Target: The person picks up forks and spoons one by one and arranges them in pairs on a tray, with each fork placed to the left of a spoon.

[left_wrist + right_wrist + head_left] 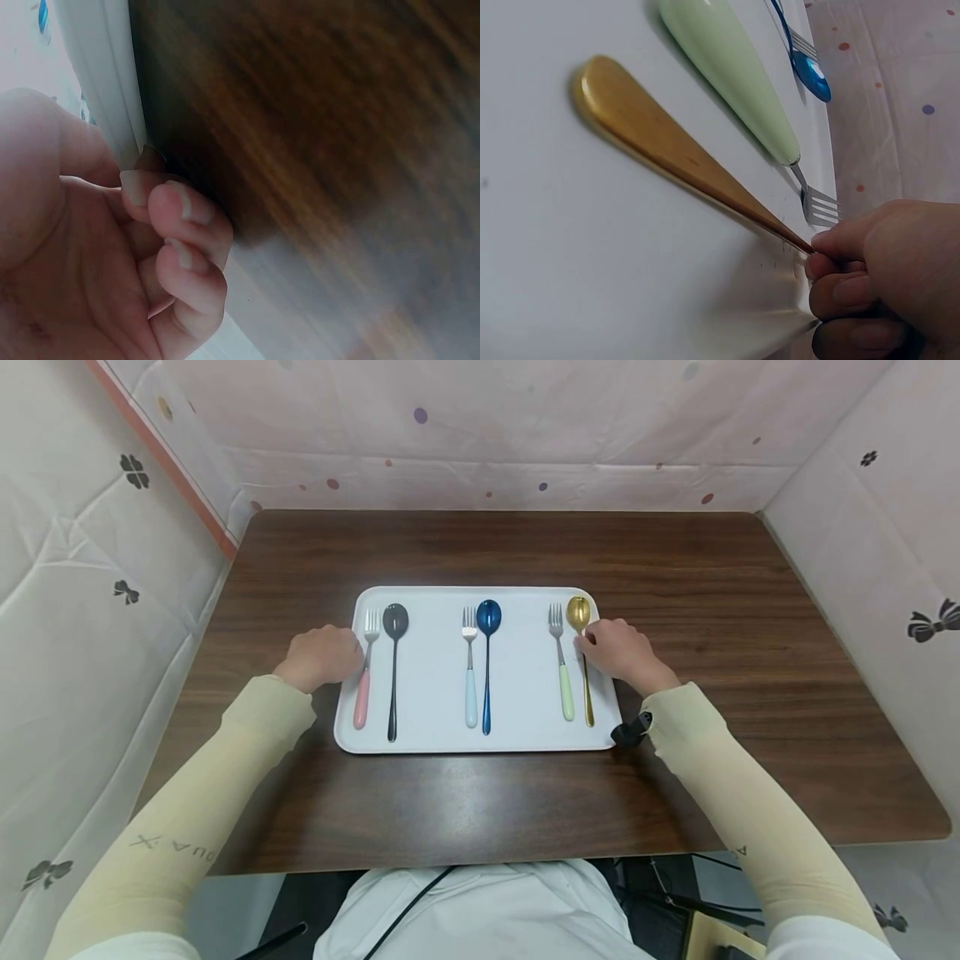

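A white tray [517, 693] lies on the brown table. My left hand [318, 658] grips its left edge, thumb over the rim and fingers [184, 210] curled at the outer side in the left wrist view. At the right side, my right hand [622, 652] pinches the thin neck of a gold spoon [578, 612] between thumb and index finger; its handle [660, 139] lies along the tray. Just left of that spoon is a fork with a green handle [566, 693]. Nearest my left hand is a fork with a pink handle [362, 700], beside a dark grey spoon [395, 622].
Mid-tray, a fork with a light blue handle [471, 697] and a blue spoon [489, 618] lie side by side. The wooden table [480, 547] extends round the tray. Patterned white sheets [480, 435] enclose the back and sides.
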Motion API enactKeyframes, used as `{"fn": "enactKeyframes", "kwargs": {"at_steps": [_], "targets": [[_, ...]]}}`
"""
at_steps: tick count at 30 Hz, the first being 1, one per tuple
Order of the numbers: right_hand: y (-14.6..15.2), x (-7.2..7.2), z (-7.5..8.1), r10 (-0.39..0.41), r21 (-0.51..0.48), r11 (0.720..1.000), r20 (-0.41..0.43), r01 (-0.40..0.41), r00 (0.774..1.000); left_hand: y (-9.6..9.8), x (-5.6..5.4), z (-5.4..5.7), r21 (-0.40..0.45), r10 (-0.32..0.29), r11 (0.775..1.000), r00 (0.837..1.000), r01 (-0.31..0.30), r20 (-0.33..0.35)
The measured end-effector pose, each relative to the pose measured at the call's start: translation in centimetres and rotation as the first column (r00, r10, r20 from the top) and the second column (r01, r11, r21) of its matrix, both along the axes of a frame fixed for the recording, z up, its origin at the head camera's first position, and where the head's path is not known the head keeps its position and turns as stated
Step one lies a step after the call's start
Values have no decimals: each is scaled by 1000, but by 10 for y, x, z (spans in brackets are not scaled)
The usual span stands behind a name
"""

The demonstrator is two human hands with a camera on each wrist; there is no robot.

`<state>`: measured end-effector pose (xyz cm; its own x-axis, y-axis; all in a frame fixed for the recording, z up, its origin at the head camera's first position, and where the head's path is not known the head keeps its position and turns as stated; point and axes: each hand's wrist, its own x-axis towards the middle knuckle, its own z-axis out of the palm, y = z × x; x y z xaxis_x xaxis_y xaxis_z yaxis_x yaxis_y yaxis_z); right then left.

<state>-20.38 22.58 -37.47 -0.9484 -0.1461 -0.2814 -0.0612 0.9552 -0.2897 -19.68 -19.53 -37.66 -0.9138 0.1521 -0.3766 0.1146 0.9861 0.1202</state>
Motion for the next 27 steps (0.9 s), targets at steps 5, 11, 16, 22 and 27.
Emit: {"fn": "enactKeyframes", "kwargs": {"at_steps": [5, 11, 16, 22, 27], "targets": [[1, -1, 1, -10, -13, 1000, 5, 10, 1000, -1, 2, 3, 7, -1, 1000, 1000, 1, -2], [1, -1, 2, -17, -13, 1000, -24, 17, 1000, -2, 2, 8, 35, 3, 999, 999, -4, 33], [0, -1, 4, -45, -27, 999, -98, 43, 994, -2, 2, 14, 44, 0, 999, 999, -2, 39], [0, -4, 7, -81, -50, 996, -194, 72, 978, -1, 1, 20, 28, 40, 999, 998, -39, -48], [-3, -4, 13, -119, -85, 991, -254, 100, 960, 3, -1, 26, 27, 65, 998, 978, -60, -200]]}}
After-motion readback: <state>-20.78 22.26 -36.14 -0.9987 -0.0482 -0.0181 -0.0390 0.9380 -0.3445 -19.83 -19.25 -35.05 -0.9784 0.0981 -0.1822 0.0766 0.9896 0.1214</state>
